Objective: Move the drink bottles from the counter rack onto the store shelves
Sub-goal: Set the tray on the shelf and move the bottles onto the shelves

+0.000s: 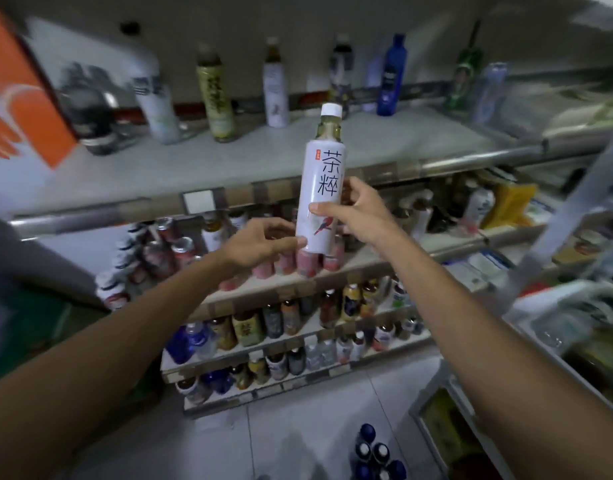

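Note:
A tall white tea bottle with a white cap, dark characters and a small red bird stands upright in the air in front of the shelves. My right hand grips its lower half, thumb across the front and fingers behind. My left hand pinches the bottle's bottom edge from the left. The top shelf lies behind it, with several bottles standing spaced along its back: a white one, a yellow-labelled one, a blue one.
Lower shelves are packed with bottles and cans. An orange and white box stands on the top shelf at left. Blue-capped bottles sit low near the floor. A second shelving unit with packaged goods runs along the right.

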Motion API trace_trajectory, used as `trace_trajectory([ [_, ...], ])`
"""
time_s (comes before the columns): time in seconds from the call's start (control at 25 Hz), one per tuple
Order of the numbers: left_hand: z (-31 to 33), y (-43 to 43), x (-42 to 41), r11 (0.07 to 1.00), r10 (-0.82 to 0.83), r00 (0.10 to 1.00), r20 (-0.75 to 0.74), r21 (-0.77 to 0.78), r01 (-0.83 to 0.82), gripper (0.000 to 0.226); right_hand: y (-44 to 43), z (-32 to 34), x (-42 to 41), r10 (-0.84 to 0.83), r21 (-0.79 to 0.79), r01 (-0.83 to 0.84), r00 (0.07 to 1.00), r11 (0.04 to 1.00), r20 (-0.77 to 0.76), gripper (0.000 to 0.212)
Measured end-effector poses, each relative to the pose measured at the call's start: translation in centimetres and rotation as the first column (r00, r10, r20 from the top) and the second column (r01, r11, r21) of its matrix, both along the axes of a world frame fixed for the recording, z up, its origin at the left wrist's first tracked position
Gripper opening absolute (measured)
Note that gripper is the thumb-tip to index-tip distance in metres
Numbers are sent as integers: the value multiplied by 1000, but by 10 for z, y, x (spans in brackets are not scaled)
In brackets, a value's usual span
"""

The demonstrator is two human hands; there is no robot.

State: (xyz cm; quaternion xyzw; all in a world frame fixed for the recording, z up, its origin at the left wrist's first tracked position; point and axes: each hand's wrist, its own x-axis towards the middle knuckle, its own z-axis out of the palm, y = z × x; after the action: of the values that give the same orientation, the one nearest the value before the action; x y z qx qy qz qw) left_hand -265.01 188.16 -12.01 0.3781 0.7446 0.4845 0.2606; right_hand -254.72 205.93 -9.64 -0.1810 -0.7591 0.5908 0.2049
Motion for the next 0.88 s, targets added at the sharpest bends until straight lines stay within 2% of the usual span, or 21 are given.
trace_trajectory([
  [0.2, 34, -64, -66, 980, 181, 983, 19, 81, -182, 27, -49, 39, -87, 93, 97, -82, 989, 992, -112, 39],
  [0.32, 45, -100, -106, 964, 256, 965, -51, 91, -250, 31, -77, 56, -137, 153, 154, -132, 980, 979, -130, 51],
  [0.4, 50, -114, -130, 961, 268, 955, -123, 102, -257, 31, -95, 63, -166, 163, 178, -139, 977, 974, -134, 60],
  [0.48, 54, -126, -153, 958, 286, 930, -230, 102, -269, 33, -112, 66, -194, 176, 190, -148, 975, 970, -137, 57],
  [0.64, 54, -137, -188, 947, 311, 845, -435, 66, -314, 43, -135, 64, -236, 167, 236, -134, 977, 963, -129, 68],
  [0.76, 51, -135, -210, 944, 318, 839, -442, 60, -326, 42, -132, 64, -253, 132, 252, -96, 983, 963, -130, 84],
  [0.88, 52, -117, -227, 941, 320, 845, -428, 40, -336, 45, -112, 66, -264, 96, 253, -64, 988, 965, -118, 85],
])
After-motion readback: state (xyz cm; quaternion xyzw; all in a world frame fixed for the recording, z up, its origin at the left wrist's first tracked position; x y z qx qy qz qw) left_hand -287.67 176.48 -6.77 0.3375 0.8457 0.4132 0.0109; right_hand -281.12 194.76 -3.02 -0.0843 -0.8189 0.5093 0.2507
